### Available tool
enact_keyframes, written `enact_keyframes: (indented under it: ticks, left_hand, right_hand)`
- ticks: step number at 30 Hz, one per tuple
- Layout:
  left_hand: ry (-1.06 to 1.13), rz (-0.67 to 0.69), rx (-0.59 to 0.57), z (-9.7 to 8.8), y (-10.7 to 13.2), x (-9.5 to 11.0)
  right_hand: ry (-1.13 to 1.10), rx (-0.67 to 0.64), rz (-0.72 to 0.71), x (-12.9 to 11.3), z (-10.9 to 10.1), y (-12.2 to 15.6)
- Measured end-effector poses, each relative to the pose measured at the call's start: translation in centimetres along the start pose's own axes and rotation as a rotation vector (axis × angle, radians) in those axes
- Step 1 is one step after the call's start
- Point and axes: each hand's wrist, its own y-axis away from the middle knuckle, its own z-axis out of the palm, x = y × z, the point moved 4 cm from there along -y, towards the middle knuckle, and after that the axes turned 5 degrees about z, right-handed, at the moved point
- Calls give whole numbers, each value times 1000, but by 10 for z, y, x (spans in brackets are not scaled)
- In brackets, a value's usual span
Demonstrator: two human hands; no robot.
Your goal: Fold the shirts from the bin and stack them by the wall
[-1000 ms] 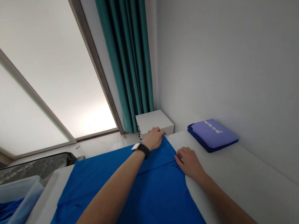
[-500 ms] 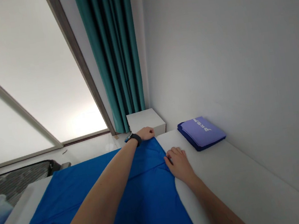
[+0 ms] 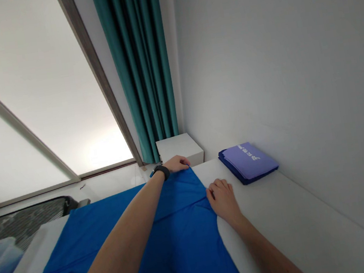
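A blue cloth (image 3: 187, 240) with seams and a few creases lies spread over a white bed-like surface (image 3: 284, 226). At its far right corner, my left hand (image 3: 177, 163), with a dark watch on the wrist, pinches the edge between thumb and fingers. Closer in, on the right edge by a crosswise seam, my right hand (image 3: 223, 198) has its fingers curled and its thumb side on the fabric. To the right of both hands sits a folded purple cloth item (image 3: 249, 160) with white lettering, on top of a dark blue layer.
Beyond the surface's far end stand a low white cabinet (image 3: 179, 146) and a green curtain (image 3: 143, 69). A grey wall (image 3: 278, 72) runs along the right. At left are frosted sliding doors (image 3: 40, 84), a dark patterned item (image 3: 26, 219) and a translucent bin (image 3: 2, 259).
My left hand has tightened into a clearer pinch at the cloth's corner. My right hand's fingers have curled in on the edge, pulling it slightly right. The view has shifted slightly.
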Motion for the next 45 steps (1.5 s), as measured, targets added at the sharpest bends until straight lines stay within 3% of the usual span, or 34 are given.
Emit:
enact_keyframes:
  ticks: [5, 22, 27, 33, 38, 42, 45]
  left_hand:
    - [-27, 7, 1, 1, -1, 2]
    - [-259, 9, 237, 22, 0, 4]
    - [-337, 22, 277, 21, 6, 6]
    - [-476, 69, 283, 15, 47, 21]
    - [-587, 111, 175, 34, 94, 40]
    - [-651, 136, 90, 48, 131, 50]
    - [-626, 114, 78, 45, 158, 52]
  right_hand:
    - [1, -12, 9, 0, 0, 0]
    - [11, 8, 68, -2, -6, 1]
    - [30, 5, 68, -4, -8, 1]
    - [7, 32, 61, 0, -4, 1]
    - [-80, 40, 24, 2, 1, 1]
    - [-230, -8, -137, -2, 4, 0]
    - [-299, -71, -262, -6, 7, 1]
